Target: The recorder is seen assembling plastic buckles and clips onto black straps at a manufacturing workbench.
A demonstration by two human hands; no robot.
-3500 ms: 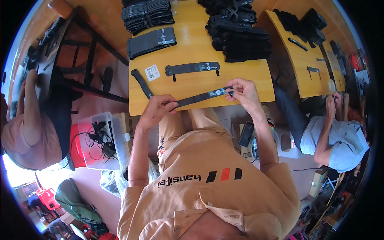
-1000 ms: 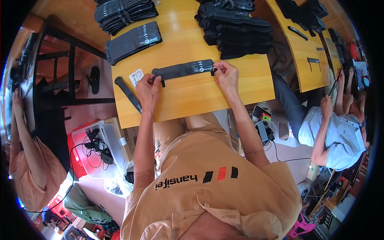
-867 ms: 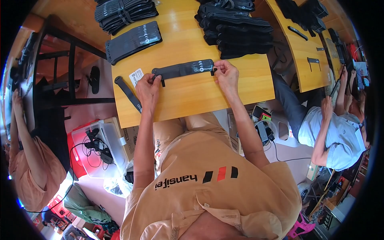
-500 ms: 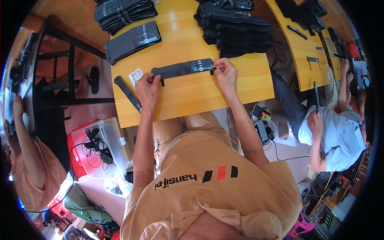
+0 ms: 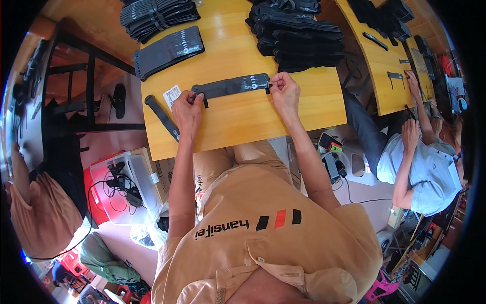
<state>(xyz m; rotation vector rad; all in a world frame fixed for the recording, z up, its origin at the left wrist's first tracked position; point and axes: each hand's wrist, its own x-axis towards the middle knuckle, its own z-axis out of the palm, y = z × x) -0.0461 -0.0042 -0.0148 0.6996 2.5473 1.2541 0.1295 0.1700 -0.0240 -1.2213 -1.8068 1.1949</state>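
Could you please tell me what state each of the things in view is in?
Dark strap: laid out straight, unfolded
Left hand: closed on the dark strap's left end
Right hand: closed at its right end
Narrow strap: loose, lying aslant
White label: lying flat
Flat stack: neatly layered
Strap bundle: bound with a band
Black pile: heaped, overlapping
Clear bin: holding tangled cables

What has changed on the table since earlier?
The long black flat strap between the left hand and right hand has moved forward and down, over where another lay; both hands remain at its ends. The white rectangular paper label and flat black strap stack stayed put.
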